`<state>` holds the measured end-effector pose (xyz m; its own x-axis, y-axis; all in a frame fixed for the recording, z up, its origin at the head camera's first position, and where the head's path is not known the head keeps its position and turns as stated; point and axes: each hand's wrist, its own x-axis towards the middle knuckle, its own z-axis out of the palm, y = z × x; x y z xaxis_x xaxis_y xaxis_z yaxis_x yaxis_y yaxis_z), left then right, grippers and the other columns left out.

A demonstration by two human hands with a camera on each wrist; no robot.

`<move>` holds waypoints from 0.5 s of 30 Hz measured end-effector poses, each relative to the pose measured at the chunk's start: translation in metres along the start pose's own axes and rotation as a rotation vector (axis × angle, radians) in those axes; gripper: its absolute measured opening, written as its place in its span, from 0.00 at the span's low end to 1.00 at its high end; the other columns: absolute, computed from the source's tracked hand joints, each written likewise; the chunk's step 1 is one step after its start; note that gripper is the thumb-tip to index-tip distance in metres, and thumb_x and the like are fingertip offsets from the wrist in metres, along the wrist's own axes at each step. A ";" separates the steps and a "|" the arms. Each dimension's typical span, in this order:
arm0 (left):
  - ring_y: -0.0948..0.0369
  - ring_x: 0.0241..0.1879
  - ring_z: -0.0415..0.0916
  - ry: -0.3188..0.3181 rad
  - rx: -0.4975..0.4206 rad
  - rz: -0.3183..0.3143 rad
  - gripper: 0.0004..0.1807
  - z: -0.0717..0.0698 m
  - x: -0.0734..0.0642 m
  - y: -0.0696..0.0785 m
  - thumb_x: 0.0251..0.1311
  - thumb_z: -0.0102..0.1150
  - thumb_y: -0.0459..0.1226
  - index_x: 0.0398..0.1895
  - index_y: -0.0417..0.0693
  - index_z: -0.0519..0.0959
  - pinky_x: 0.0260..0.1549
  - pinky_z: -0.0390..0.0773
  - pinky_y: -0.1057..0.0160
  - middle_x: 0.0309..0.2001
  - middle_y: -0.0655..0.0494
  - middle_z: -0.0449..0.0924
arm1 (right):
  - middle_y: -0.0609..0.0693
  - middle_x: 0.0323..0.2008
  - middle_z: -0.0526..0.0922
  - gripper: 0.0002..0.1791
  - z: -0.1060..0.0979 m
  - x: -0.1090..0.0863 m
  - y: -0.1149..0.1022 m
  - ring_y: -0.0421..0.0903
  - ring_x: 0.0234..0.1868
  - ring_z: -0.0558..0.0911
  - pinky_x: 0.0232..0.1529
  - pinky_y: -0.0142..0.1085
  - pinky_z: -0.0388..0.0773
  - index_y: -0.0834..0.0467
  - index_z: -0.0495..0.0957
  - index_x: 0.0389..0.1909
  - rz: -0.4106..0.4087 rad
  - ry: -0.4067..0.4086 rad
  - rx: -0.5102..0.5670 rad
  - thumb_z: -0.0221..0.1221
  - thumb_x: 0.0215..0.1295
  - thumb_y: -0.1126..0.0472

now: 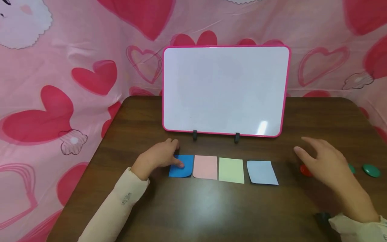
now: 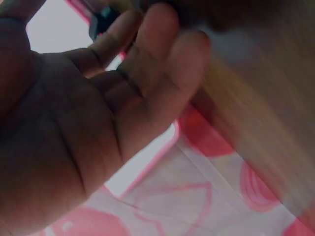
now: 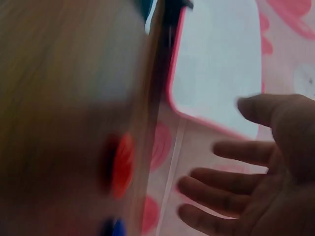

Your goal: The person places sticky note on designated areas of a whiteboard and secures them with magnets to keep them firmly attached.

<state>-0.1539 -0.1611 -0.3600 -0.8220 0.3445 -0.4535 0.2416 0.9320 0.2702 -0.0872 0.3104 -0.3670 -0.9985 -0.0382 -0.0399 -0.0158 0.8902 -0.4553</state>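
Observation:
Four small squares of paper lie in a row: a dark blue sticky note (image 1: 186, 170), a pink one (image 1: 205, 167), a pale green one (image 1: 231, 170) and a light blue one (image 1: 262, 172). My left hand (image 1: 159, 154) is at the dark blue note, its thumb overlapping the note and its fingers loosely bent beyond the left edge. Nothing shows in its palm in the left wrist view. To the right, my right hand (image 1: 328, 163) hovers with fingers spread and holds nothing. A round red disc (image 1: 304, 170) is partly hidden beneath it.
A pink-framed whiteboard (image 1: 223, 90) stands on black feet (image 1: 237, 137) at the back. Green discs (image 1: 371, 170) lie at the right, and a blue one (image 3: 118, 229) shows in the right wrist view. A dark object (image 1: 324, 217) sits by the right sleeve. Heart-patterned cloth (image 1: 93, 77) hangs behind.

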 end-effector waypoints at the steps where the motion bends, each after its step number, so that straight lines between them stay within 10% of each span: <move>1: 0.47 0.51 0.77 -0.005 0.007 -0.008 0.41 0.002 0.000 0.003 0.53 0.75 0.52 0.64 0.40 0.70 0.50 0.79 0.46 0.52 0.42 0.75 | 0.79 0.62 0.65 0.37 -0.001 -0.002 0.007 0.79 0.60 0.64 0.52 0.75 0.58 0.69 0.64 0.69 0.009 -0.025 -0.017 0.51 0.77 0.42; 9: 0.45 0.53 0.78 0.000 0.060 -0.041 0.42 0.010 0.001 0.014 0.54 0.75 0.49 0.65 0.36 0.68 0.55 0.76 0.43 0.54 0.38 0.77 | 0.70 0.42 0.82 0.28 -0.004 -0.015 0.047 0.69 0.40 0.80 0.34 0.60 0.74 0.71 0.75 0.54 -0.005 -0.119 -0.103 0.57 0.75 0.47; 15: 0.45 0.51 0.79 0.021 0.075 -0.064 0.41 0.013 0.000 0.022 0.54 0.75 0.48 0.65 0.38 0.69 0.52 0.78 0.44 0.52 0.40 0.79 | 0.50 0.31 0.79 0.29 0.003 -0.018 0.054 0.47 0.28 0.75 0.25 0.42 0.71 0.71 0.74 0.55 -0.007 -0.188 -0.110 0.61 0.72 0.48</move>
<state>-0.1421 -0.1387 -0.3649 -0.8475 0.2818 -0.4498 0.2253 0.9583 0.1759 -0.0700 0.3575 -0.3933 -0.9710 -0.1197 -0.2071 -0.0390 0.9334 -0.3567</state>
